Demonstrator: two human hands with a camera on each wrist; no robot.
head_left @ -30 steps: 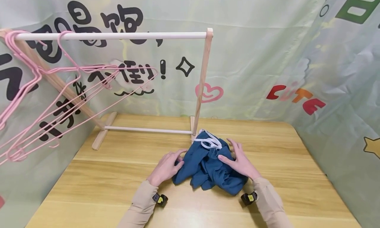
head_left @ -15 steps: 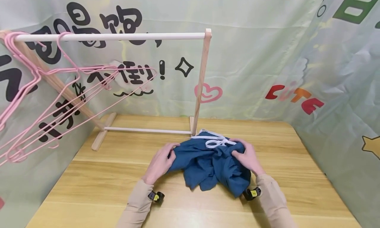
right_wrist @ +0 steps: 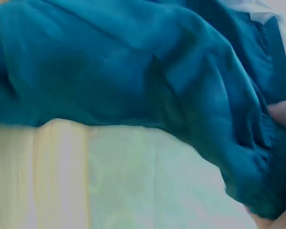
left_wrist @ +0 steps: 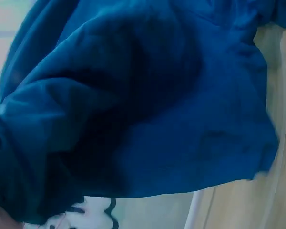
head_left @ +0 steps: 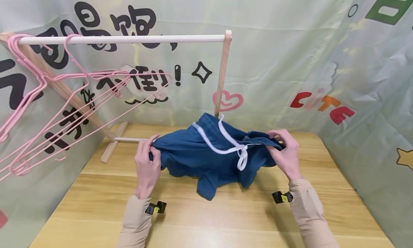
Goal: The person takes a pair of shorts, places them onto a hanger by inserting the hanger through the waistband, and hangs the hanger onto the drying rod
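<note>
A pair of dark blue shorts (head_left: 193,156) with a white drawstring (head_left: 214,147) tied in a bow is stretched between both hands above the table. My left hand (head_left: 147,165) pinches the cloth at the left end. At the right, my right hand (head_left: 285,153) grips the waistband, thumb in front and fingers behind. In the left wrist view the shorts (left_wrist: 181,109) fill most of the picture, with only a bit of the hand at the lower left edge. The right wrist view has the thumb (right_wrist: 283,113) pressed on the gathered waistband of the shorts (right_wrist: 109,71).
Behind the shorts stands a wooden rack with a white top rail (head_left: 145,39). Several pink hangers (head_left: 85,75) hang at its left end. The wooden table (head_left: 206,219) meets a printed cloth backdrop (head_left: 274,68) at the back and sides.
Both hands have taken hold of the crumpled shorts, moved apart and lifted them. The cloth is now spread wide, its waistband higher and partly hiding the rack's right post.
</note>
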